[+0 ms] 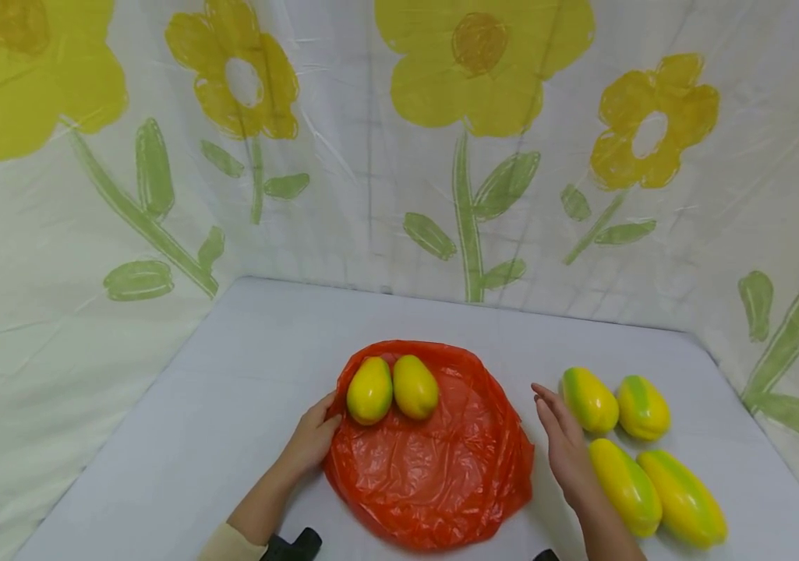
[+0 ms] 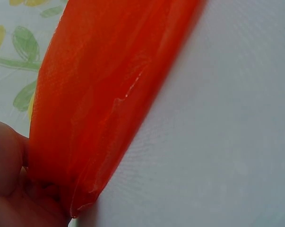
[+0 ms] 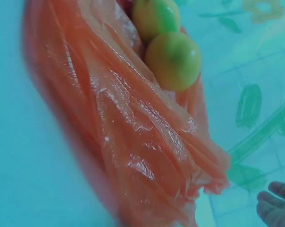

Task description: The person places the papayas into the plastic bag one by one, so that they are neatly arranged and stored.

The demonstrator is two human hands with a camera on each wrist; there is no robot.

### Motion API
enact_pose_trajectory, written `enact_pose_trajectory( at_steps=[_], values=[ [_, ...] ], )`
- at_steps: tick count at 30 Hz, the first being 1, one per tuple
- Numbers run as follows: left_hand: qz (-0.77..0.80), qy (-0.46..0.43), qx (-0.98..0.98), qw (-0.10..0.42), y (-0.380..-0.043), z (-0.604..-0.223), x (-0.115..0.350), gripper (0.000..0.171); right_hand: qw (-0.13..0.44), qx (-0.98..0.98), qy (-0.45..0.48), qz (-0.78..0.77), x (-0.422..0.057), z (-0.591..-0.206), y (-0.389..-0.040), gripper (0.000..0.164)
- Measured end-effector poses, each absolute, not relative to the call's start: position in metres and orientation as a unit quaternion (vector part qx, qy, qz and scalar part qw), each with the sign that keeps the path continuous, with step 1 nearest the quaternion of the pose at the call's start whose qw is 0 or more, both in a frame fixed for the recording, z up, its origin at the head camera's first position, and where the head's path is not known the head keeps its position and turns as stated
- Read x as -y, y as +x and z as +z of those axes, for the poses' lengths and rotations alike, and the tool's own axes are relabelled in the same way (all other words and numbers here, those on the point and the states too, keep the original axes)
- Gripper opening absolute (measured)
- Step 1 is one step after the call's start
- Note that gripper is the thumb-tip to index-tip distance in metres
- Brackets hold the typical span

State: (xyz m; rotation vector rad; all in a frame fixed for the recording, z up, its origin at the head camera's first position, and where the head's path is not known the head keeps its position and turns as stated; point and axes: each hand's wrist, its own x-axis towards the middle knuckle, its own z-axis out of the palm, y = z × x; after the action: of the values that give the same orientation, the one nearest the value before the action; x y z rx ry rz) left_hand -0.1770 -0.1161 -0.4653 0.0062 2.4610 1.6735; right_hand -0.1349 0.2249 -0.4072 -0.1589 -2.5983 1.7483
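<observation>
A red plastic bag [image 1: 434, 475] lies spread open on the table, its rim standing up in a ring. Two yellow-green papayas [image 1: 416, 387] sit side by side within it at the back left. My left hand [image 1: 311, 436] pinches the bag's left rim, and the left wrist view shows the thumb against the red film [image 2: 95, 104]. Between the bag and the loose papayas, my right hand [image 1: 567, 448] hovers with fingers straight and nothing in it. In the right wrist view its fingertips [image 3: 274, 203] appear at the lower right, apart from the bag.
Several more papayas [image 1: 625, 487] lie in a group on the white table [image 1: 231, 436], right of the right hand. A white sheet with painted yellow flowers [image 1: 343, 202] hangs behind the table and at its sides.
</observation>
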Motion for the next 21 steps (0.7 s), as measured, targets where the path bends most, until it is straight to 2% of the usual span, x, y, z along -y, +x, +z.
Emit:
enact_pose_trajectory(
  at_steps=[9, 13, 21],
  values=[
    [0.544, 0.019, -0.837, 0.057, -0.179, -0.469, 0.118, 0.048, 0.02, 0.848, -0.093, 0.521, -0.247, -0.401, -0.111, 0.057],
    [0.547, 0.017, -0.834, 0.066, -0.179, -0.468, 0.118, 0.049, 0.019, 0.851, -0.131, 0.508, -0.262, -0.406, -0.104, 0.059],
    [0.55, 0.018, -0.832, 0.07, -0.177, -0.465, 0.118, 0.048, 0.051, 0.846, -0.174, 0.501, -0.289, -0.412, -0.089, 0.057]
  ],
)
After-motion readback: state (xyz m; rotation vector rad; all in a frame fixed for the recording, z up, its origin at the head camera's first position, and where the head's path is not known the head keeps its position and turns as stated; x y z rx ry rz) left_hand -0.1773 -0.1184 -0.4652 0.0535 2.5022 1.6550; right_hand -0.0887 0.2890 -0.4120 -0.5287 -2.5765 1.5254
